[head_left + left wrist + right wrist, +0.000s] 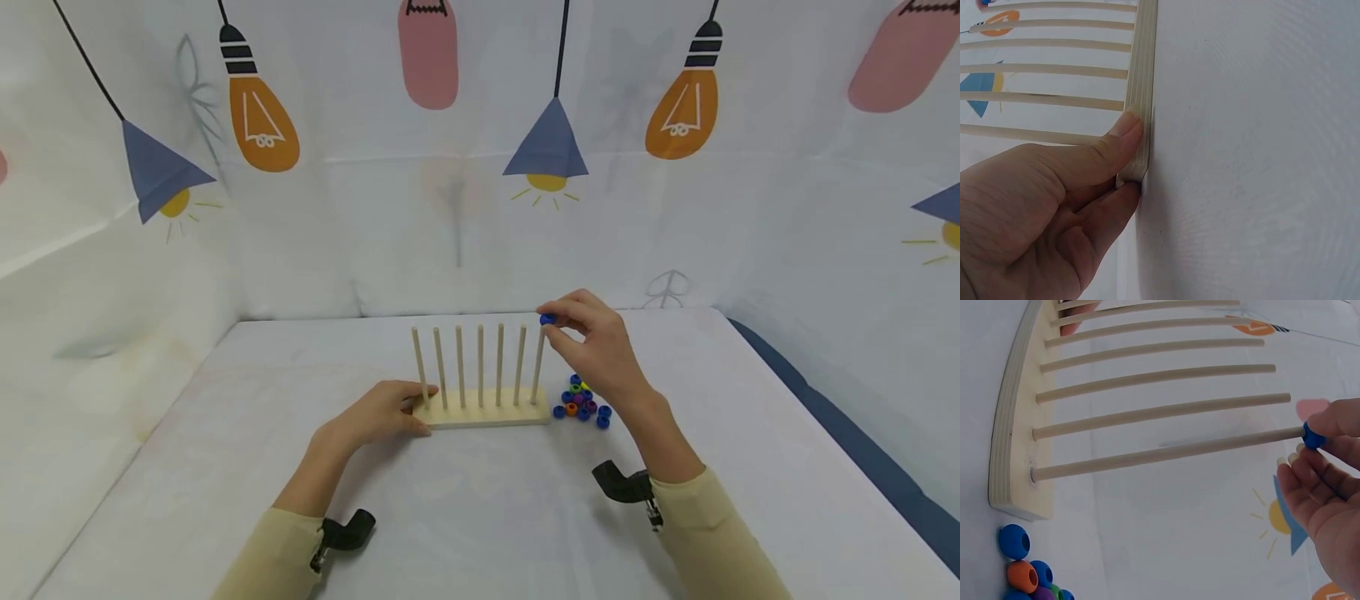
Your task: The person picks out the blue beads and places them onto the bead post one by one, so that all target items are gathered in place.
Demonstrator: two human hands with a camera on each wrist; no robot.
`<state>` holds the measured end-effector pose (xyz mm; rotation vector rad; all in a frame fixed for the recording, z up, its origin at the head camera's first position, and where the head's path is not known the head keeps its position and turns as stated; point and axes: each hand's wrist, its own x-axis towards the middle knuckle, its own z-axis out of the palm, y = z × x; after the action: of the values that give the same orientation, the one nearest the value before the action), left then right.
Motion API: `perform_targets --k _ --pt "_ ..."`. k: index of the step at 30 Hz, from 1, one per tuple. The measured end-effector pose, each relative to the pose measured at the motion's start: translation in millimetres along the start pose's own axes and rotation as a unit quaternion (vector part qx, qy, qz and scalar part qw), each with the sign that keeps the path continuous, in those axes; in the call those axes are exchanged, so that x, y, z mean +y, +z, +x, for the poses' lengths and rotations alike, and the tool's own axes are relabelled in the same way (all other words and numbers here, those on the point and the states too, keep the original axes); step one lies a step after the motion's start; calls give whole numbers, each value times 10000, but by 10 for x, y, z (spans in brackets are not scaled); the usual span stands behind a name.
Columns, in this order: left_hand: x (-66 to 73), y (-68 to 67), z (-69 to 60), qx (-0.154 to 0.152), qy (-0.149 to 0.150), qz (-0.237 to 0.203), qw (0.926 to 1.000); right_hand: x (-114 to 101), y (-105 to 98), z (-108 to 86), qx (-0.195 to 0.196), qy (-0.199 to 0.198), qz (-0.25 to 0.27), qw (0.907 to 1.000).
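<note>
A wooden peg rack [480, 414] with several upright bare pegs stands on the white table. My left hand [378, 414] grips the left end of its base, and in the left wrist view the thumb [1124, 128] lies against the wood. My right hand [596, 342] pinches a blue bead [1314, 435] at the tip of the rightmost peg [1172, 453]. Whether the peg's tip has entered the bead's hole I cannot tell. Just right of the base lies a small pile of beads [578, 399], mostly blue, with orange, purple, green and yellow among them.
The white table [480, 517] reaches back to a cloth backdrop [360, 233] printed with lamps and bulbs. Each wrist carries a black camera mount [348, 531]. A dark blue strip [825, 408] runs along the table's right edge.
</note>
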<state>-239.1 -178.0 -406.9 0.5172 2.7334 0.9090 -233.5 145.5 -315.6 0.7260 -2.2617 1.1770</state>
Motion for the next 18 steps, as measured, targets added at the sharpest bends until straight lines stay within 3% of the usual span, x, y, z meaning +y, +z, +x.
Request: perform_targets --k 6,18 --pt "-10 -9 -16 32 108 -72 9999 9 20 18 -155 -24 -48 9999" --pt "-23 -16 -33 -30 95 -166 9998 15 34 -6 -523 324 -68 9981"
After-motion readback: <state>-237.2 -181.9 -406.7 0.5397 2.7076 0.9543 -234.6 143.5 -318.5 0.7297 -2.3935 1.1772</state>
